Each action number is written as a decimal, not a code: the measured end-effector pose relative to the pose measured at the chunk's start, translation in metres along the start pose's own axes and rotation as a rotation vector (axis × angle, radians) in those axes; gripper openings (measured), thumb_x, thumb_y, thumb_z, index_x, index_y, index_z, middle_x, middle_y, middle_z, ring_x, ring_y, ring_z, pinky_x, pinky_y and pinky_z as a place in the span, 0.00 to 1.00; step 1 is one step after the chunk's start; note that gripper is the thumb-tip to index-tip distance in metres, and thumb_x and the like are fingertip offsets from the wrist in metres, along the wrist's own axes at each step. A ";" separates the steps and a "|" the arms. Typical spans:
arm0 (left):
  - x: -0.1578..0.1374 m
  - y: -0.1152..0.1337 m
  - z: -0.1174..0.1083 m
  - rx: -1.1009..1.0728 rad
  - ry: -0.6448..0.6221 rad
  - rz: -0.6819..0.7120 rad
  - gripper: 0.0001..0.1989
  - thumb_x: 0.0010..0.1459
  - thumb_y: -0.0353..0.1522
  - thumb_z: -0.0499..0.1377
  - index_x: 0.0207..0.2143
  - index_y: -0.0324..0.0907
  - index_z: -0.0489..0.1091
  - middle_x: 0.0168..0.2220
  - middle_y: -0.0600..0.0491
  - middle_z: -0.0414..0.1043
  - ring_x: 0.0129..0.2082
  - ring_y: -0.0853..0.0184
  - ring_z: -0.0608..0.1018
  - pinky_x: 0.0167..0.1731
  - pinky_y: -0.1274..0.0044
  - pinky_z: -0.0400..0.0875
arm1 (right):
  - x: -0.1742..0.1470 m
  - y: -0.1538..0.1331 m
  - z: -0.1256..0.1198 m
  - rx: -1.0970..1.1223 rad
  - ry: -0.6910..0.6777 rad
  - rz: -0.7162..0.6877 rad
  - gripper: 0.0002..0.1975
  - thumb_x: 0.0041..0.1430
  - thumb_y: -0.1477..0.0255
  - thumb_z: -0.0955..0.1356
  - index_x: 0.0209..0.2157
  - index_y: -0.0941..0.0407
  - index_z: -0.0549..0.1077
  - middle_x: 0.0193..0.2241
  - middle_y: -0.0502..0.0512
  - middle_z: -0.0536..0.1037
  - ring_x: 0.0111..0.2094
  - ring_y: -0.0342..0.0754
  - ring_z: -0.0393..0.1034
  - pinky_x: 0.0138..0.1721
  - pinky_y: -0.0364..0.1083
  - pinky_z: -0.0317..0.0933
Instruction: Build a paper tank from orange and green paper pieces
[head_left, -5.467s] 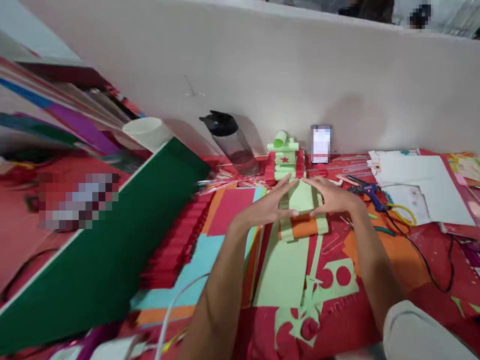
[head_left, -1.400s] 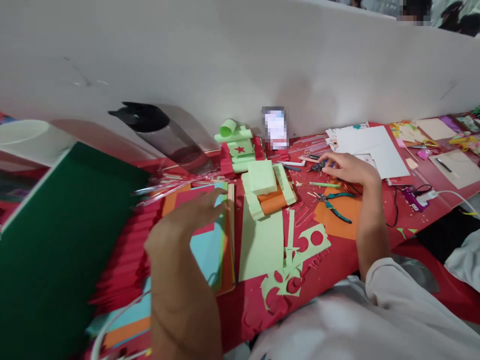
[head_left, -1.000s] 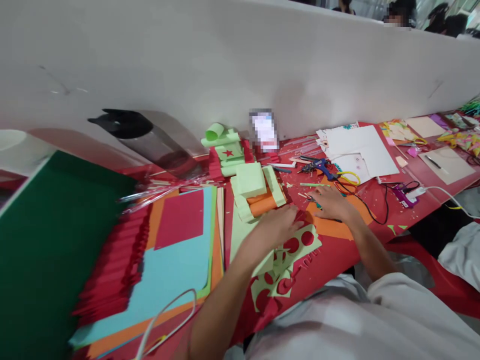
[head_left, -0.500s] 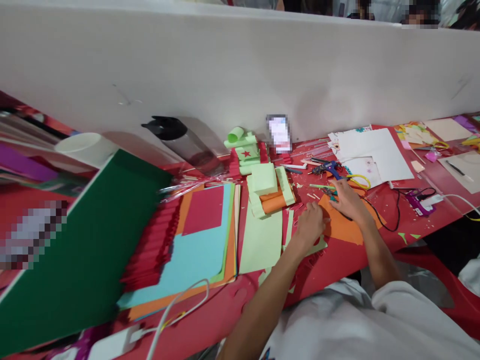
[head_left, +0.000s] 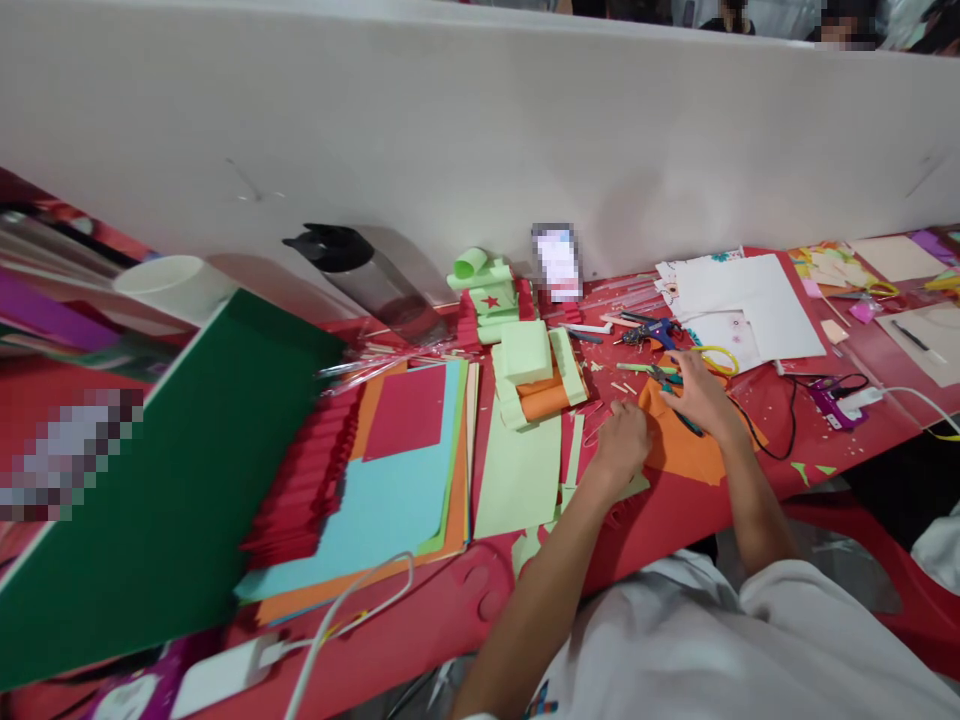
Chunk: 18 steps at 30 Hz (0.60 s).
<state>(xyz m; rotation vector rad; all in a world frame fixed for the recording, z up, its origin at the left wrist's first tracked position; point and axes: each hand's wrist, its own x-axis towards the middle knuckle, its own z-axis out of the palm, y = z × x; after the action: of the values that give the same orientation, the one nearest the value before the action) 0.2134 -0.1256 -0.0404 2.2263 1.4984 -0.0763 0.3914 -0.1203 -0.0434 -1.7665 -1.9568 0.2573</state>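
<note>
My left hand (head_left: pixel 624 442) is closed, knuckles up, low over the red table beside thin green paper scraps; whatever its fingers hold is hidden. To its right, my right hand (head_left: pixel 703 392) has its thumb and fingers around the spread handles of the teal-and-black pliers (head_left: pixel 688 424). Under the pliers lies an orange paper sheet (head_left: pixel 694 462). A blue glue gun (head_left: pixel 654 333) and yellow-handled scissors (head_left: pixel 724 358) lie just beyond that hand. Left of my hands, a light green and orange paper model (head_left: pixel 527 355) rests on a pale green sheet (head_left: pixel 517 480).
A second green and red paper model (head_left: pixel 491 298) stands behind, near a phone (head_left: pixel 556 262) leaning on the white partition (head_left: pixel 420 120). Coloured sheets (head_left: pixel 397 500), folded red paper (head_left: pixel 307 480), a green board (head_left: pixel 172 500) and a bottle (head_left: pixel 360 270) occupy the left. White sheets (head_left: pixel 765 300) and a purple power strip (head_left: pixel 832 405) lie right.
My right hand has shifted slightly to the right, and more of the pliers shows, with the handles spread. My left hand stays closed in nearly the same place. The view has moved slightly.
</note>
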 end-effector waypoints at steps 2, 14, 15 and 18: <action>0.000 -0.003 -0.002 -0.039 -0.002 0.017 0.18 0.64 0.31 0.57 0.54 0.31 0.68 0.53 0.31 0.73 0.48 0.51 0.81 0.42 0.70 0.73 | -0.001 0.001 0.002 0.014 -0.001 -0.005 0.31 0.60 0.71 0.70 0.63 0.53 0.61 0.57 0.64 0.67 0.58 0.62 0.69 0.56 0.58 0.68; 0.005 -0.031 -0.041 -0.616 0.134 0.144 0.11 0.68 0.35 0.49 0.36 0.42 0.69 0.31 0.53 0.74 0.30 0.63 0.76 0.32 0.75 0.65 | -0.002 0.003 0.000 0.151 0.140 0.123 0.31 0.58 0.69 0.70 0.62 0.52 0.63 0.57 0.64 0.68 0.52 0.58 0.72 0.50 0.55 0.70; 0.000 -0.032 -0.047 -0.601 0.162 0.135 0.11 0.67 0.35 0.49 0.35 0.42 0.69 0.30 0.53 0.73 0.30 0.63 0.75 0.32 0.75 0.64 | -0.002 0.003 0.000 0.154 0.141 0.130 0.31 0.57 0.69 0.70 0.62 0.53 0.63 0.57 0.64 0.68 0.52 0.58 0.73 0.50 0.55 0.71; -0.020 -0.044 -0.069 -0.554 0.260 0.081 0.12 0.66 0.35 0.49 0.35 0.43 0.70 0.29 0.53 0.72 0.30 0.62 0.74 0.32 0.73 0.63 | -0.002 0.003 0.000 0.156 0.144 0.131 0.30 0.57 0.70 0.70 0.61 0.53 0.64 0.57 0.64 0.68 0.53 0.58 0.72 0.51 0.55 0.70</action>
<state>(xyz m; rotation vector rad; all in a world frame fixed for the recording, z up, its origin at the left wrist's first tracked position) 0.1521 -0.1018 0.0120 1.8825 1.3415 0.6020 0.3947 -0.1221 -0.0451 -1.7617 -1.6775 0.3090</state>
